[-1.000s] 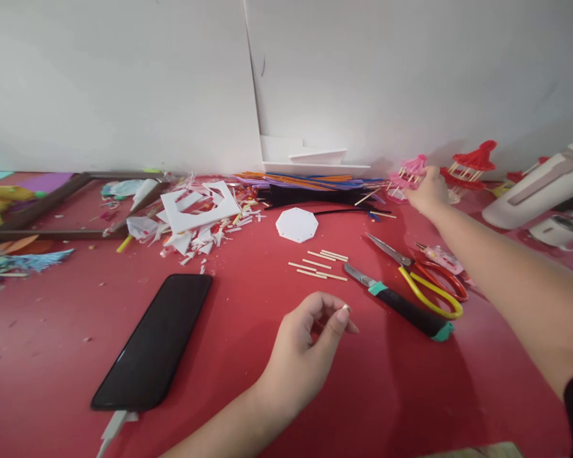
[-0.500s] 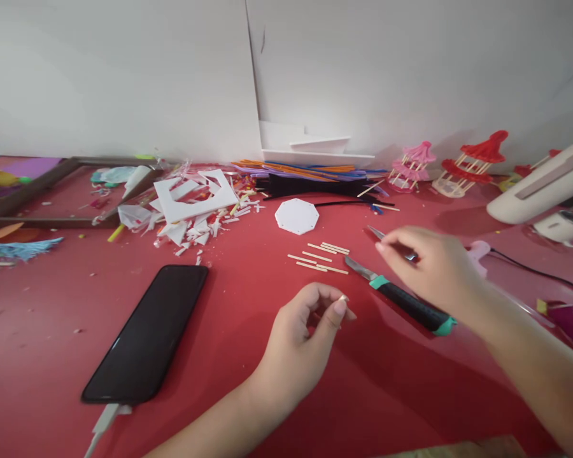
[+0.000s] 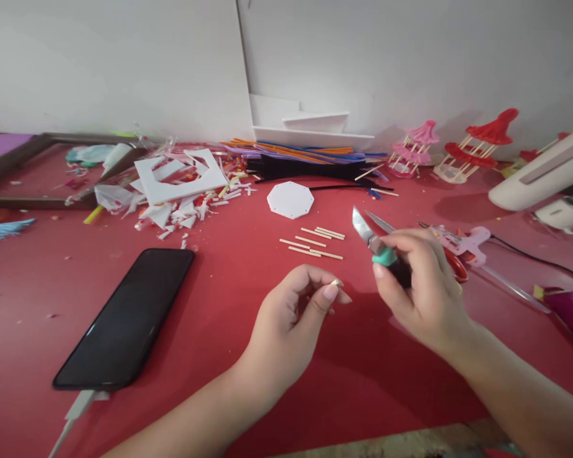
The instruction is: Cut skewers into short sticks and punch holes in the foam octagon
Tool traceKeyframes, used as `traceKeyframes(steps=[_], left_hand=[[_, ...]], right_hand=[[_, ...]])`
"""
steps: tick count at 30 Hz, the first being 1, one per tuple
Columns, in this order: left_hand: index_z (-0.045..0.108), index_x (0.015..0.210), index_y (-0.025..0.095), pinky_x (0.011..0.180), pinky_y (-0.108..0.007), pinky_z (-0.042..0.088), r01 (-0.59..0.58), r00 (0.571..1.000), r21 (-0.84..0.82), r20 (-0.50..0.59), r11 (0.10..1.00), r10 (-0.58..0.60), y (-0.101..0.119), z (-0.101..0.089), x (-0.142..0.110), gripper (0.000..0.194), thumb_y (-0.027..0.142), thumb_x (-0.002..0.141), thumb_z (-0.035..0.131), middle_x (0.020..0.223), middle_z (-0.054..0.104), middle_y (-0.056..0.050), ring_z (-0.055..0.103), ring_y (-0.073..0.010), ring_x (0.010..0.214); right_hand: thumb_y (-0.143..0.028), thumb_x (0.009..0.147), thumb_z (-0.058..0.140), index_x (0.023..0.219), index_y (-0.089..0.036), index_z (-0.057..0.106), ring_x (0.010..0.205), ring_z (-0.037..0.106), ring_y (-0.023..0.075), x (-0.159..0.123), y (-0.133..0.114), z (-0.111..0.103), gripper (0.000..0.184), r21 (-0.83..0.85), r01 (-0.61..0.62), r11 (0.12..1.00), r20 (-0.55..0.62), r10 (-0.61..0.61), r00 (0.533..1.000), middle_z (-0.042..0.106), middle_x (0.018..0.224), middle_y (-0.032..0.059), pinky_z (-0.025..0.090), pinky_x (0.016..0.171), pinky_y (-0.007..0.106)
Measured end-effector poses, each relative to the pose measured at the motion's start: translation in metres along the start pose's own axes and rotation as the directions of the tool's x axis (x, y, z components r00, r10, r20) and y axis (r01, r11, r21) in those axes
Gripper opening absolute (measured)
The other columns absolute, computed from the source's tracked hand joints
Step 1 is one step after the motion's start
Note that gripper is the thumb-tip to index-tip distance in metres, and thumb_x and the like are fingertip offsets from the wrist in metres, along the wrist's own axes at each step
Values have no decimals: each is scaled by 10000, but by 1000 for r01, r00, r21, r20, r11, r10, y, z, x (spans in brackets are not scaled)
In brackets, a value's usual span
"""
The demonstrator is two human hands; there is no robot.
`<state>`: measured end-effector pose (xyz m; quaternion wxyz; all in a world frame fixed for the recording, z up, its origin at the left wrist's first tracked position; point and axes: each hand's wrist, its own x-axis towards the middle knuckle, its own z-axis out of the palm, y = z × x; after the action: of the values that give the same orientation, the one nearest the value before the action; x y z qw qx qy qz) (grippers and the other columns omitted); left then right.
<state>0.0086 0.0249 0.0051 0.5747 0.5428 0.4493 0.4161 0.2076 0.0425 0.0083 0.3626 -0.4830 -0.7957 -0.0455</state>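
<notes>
My right hand (image 3: 417, 292) grips a craft knife (image 3: 376, 245) by its black and teal handle, blade raised and pointing up to the left. My left hand (image 3: 293, 318) hovers over the red table (image 3: 219, 356), thumb and forefinger pinched on a tiny pale stick piece (image 3: 335, 284). Just beyond both hands lie several short wooden sticks (image 3: 312, 242) and a white octagonal foam piece (image 3: 290, 200). Red and yellow scissors (image 3: 451, 261) lie partly hidden behind my right hand.
A black phone (image 3: 124, 318) on a charging cable lies at the left. White foam scraps (image 3: 176, 187), coloured and black strips (image 3: 310, 162), two small pagoda models (image 3: 413, 149) (image 3: 477, 146), and a glue gun (image 3: 539, 175) line the back by the wall. A wooden frame (image 3: 42, 172) sits far left.
My right hand drew back from the pink pagoda at the rear, came down on the knife and lifted it off the table. The left hand kept its pinch and barely moved.
</notes>
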Motion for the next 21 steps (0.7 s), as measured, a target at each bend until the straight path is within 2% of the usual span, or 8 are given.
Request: traceKeyframes(steps=[4,9,14,21], left_hand=[[603,824,190,681,-228,464,-44,999,5,-11,999,44,2,-1,0,96,249,891,567,787,657,-7,580,-118,729],[604,840,198,651,-214,490,-85,996,5,-9,996,85,3,-2,0,88,143,860,538,774,660,-2,611,-118,708],[617,861,224,640,-178,483,-118,993,29,14,993,117,1,-2,-1,183,71,839,517,786,678,29,620,-92,698],[621,836,228,650,-184,480,-120,992,48,37,992,118,1,-1,-1,193,58,829,528,780,683,35,623,-94,699]], right_hand=[[-289,905,552,1179,-179,455,842,597,186,-6,-16,-2,311,229,121,966,141,-156,978,583,981,94,514,737,321],[-327,957,456,1201,-167,469,808,601,177,-8,-18,-6,292,236,190,953,230,-245,942,627,954,94,503,696,301],[-302,932,469,1032,-173,516,609,481,138,-7,-15,-9,170,224,151,963,284,-213,935,544,734,20,412,547,275],[-291,914,486,943,-183,505,616,451,131,-9,-14,-11,113,246,95,965,322,-173,931,528,730,11,385,569,271]])
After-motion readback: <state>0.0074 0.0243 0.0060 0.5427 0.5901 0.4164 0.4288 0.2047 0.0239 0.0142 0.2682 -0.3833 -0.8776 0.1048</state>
